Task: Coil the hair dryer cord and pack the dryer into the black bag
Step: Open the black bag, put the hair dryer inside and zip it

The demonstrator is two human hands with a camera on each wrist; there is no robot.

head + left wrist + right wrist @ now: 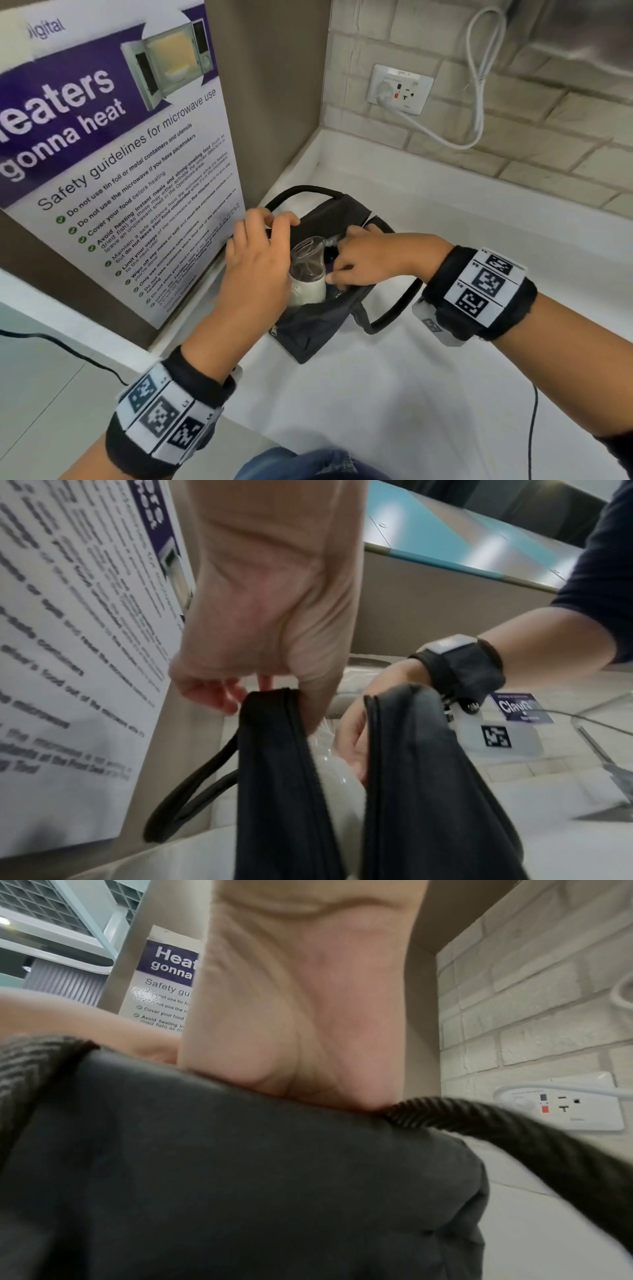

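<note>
The black bag (318,325) stands open on the white counter (445,377), in the corner under the poster. A white hair dryer (308,281) in clear plastic wrap sticks nose-up out of its mouth. My left hand (270,222) pinches the bag's left rim, thumb inside and fingers outside, as the left wrist view shows (267,693). My right hand (342,255) hooks over the right rim, its curled fingers (352,739) inside against the dryer (339,785). In the right wrist view, bag fabric (240,1177) hides those fingers. The cord is hidden.
A microwave safety poster (130,164) covers the wall on the left. A wall socket (399,89) with a looped white cable (479,85) sits on the brick wall behind. The bag's handles (394,308) lie loose on either side. A thin black wire (532,428) hangs at the counter's right.
</note>
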